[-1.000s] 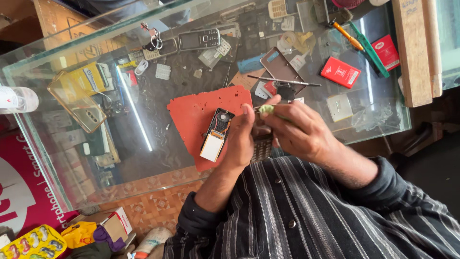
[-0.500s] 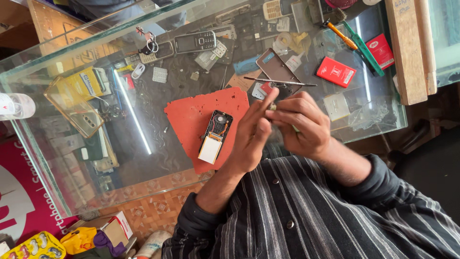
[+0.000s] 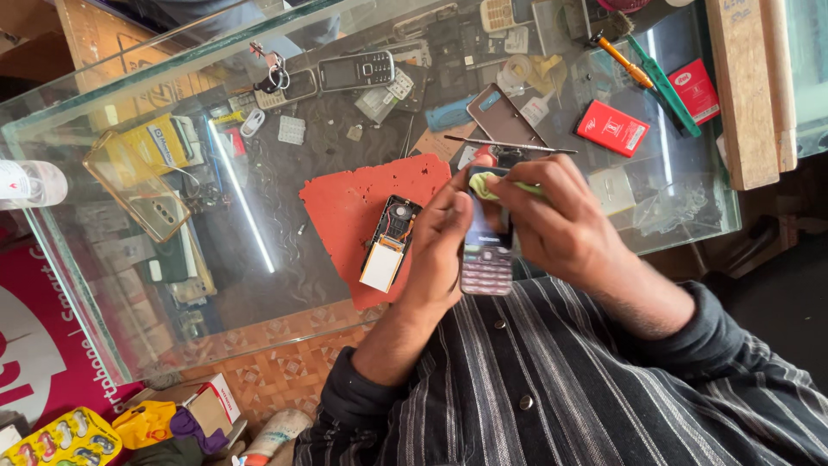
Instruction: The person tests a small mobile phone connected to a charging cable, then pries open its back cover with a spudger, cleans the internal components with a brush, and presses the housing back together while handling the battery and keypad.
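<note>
Left hand [image 3: 444, 250] clasps the keypad phone [image 3: 487, 250]; right hand [image 3: 552, 216] pinches what looks like a green cloth [image 3: 496, 185]; hard rubbing could slip the phone onto the glass table [image 3: 259, 285].

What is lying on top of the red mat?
An opened phone with its insides showing lies on the red mat. The left hand covers the mat's right edge, so anything there stays hidden.

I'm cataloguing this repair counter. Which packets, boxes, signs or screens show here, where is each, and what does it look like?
Red packet: flat rectangle on the glass, upper right.
Second red packet: further right, beside a green tool.
Yellow box: inside the glass case, upper left.
Phone screen: dark, on the keypad phone in the left hand; the right hand presses a green cloth on it.
Red sign: lower left, white shapes.
</note>
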`<state>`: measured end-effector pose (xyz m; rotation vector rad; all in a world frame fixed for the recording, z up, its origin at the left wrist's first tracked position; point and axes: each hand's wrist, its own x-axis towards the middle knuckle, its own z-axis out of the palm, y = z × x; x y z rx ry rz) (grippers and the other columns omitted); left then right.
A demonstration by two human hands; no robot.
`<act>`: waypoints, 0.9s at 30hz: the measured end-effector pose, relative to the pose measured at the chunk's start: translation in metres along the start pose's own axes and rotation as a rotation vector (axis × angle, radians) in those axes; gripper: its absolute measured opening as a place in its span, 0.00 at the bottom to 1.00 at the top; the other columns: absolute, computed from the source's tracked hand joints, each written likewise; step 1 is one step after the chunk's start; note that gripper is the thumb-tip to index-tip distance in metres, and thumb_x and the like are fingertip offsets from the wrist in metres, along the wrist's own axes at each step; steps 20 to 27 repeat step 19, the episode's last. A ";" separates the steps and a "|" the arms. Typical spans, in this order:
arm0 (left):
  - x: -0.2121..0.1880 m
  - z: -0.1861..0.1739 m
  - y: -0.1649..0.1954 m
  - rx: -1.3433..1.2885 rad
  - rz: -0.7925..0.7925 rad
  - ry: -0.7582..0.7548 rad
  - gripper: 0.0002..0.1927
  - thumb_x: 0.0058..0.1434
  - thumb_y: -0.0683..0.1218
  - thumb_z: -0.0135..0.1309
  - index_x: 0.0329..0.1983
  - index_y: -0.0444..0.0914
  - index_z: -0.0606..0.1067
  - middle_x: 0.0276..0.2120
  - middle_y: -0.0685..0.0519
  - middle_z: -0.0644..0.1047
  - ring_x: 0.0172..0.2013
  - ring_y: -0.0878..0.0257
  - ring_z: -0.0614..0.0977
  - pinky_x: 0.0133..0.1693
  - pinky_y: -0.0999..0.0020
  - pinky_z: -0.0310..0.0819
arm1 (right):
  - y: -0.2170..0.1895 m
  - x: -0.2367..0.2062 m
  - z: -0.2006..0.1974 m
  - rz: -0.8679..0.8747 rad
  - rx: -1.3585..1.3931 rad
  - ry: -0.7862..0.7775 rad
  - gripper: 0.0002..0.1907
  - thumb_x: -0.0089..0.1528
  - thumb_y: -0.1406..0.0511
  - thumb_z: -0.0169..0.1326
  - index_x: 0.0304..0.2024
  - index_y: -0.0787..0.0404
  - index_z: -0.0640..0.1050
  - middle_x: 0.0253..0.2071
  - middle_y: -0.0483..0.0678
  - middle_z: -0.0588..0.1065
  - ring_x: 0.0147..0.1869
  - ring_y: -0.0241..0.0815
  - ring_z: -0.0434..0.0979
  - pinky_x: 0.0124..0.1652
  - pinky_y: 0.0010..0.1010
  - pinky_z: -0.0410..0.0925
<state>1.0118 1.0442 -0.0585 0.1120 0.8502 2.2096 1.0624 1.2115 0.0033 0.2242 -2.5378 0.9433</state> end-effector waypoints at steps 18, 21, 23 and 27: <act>0.008 0.020 0.007 -0.169 -0.015 -0.089 0.40 0.75 0.62 0.40 0.80 0.35 0.50 0.74 0.47 0.63 0.74 0.55 0.65 0.75 0.58 0.58 | -0.005 -0.013 0.020 -0.166 0.074 0.012 0.26 0.49 0.78 0.58 0.52 0.66 0.79 0.47 0.53 0.73 0.50 0.56 0.77 0.51 0.47 0.72; 0.005 0.021 0.006 -0.198 -0.054 -0.108 0.40 0.76 0.64 0.39 0.80 0.35 0.50 0.74 0.46 0.63 0.73 0.55 0.65 0.75 0.58 0.57 | -0.002 -0.016 0.021 -0.120 0.003 0.039 0.26 0.50 0.78 0.59 0.53 0.66 0.79 0.47 0.53 0.73 0.49 0.55 0.77 0.50 0.45 0.72; 0.005 0.021 0.006 -0.198 -0.054 -0.108 0.40 0.76 0.64 0.39 0.80 0.35 0.50 0.74 0.46 0.63 0.73 0.55 0.65 0.75 0.58 0.57 | -0.002 -0.016 0.021 -0.120 0.003 0.039 0.26 0.50 0.78 0.59 0.53 0.66 0.79 0.47 0.53 0.73 0.49 0.55 0.77 0.50 0.45 0.72; 0.005 0.021 0.006 -0.198 -0.054 -0.108 0.40 0.76 0.64 0.39 0.80 0.35 0.50 0.74 0.46 0.63 0.73 0.55 0.65 0.75 0.58 0.57 | -0.002 -0.016 0.021 -0.120 0.003 0.039 0.26 0.50 0.78 0.59 0.53 0.66 0.79 0.47 0.53 0.73 0.49 0.55 0.77 0.50 0.45 0.72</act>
